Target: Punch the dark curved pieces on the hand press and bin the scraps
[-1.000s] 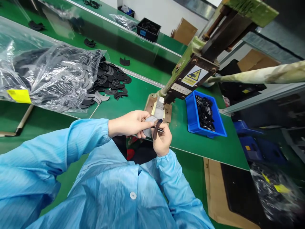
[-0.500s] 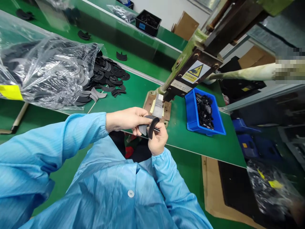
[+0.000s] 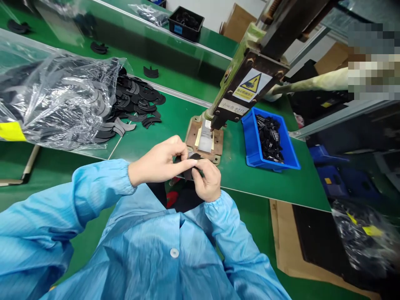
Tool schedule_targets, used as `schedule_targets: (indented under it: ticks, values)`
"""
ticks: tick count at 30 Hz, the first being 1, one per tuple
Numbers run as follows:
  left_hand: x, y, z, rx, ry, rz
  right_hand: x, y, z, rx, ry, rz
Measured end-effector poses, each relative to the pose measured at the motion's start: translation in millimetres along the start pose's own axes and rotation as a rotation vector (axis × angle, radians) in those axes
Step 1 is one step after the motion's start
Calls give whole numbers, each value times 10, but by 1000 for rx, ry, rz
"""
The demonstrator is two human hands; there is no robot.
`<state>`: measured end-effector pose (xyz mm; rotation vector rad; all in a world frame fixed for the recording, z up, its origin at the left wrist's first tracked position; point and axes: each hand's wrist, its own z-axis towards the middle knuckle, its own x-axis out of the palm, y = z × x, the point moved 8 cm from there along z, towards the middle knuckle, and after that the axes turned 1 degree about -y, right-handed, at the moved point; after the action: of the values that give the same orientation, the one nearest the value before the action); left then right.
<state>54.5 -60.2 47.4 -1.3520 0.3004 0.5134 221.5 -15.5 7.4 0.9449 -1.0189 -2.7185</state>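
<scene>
Both hands meet just in front of the press base [image 3: 191, 143], over the table's near edge. My left hand [image 3: 164, 160] is closed on dark curved plastic pieces [image 3: 188, 173], thumb pointing right. Opposite it, my right hand [image 3: 207, 179] pinches the same pieces at their right end; fingers cover most of them, so how they fit together cannot be made out. Behind the hands, the press's metal fixture [image 3: 205, 141] lies bare beneath the ram [image 3: 218, 121]. To the left is a heap of black and grey curved pieces [image 3: 137, 98], partly inside a clear plastic bag [image 3: 62, 100].
A blue bin [image 3: 250, 156] of small black parts stands right of the press. The press head [image 3: 246, 89] with a warning label leans over the table. Beyond a low divider, a few curved pieces [image 3: 151, 72] lie on the green surface, and a black bin [image 3: 175, 27] sits farther back.
The curved black piece that stood upright in my right hand is now turned down and mostly covered by fingers. My hands have drawn closer together. The view has shifted slightly.
</scene>
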Motion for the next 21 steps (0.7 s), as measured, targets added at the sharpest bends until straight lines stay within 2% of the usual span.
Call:
schedule_targets:
  ticks: [3, 6, 9, 11, 14, 16, 21]
  values:
    - [79, 8, -18, 15, 66, -15, 14, 41, 7, -36, 15, -4]
    - [138, 96, -39, -36, 63, -105, 20, 102, -8, -70, 30, 16]
    - [166, 225, -66, -146, 17, -265, 4, 131, -23, -79, 24, 41]
    - [219, 323, -74, -250, 37, -406, -32, 99, -17, -57, 0, 49]
    - [365, 407, -36, -342, 175, -554, -96, -37, 15, 9, -29, 48]
    - [428, 458, 46, -360, 210, -584, -134, -182, 46, 73, -34, 42]
    - [499, 652, 420, -409, 38, -657, -295, -619, 121, 256, -139, 21]
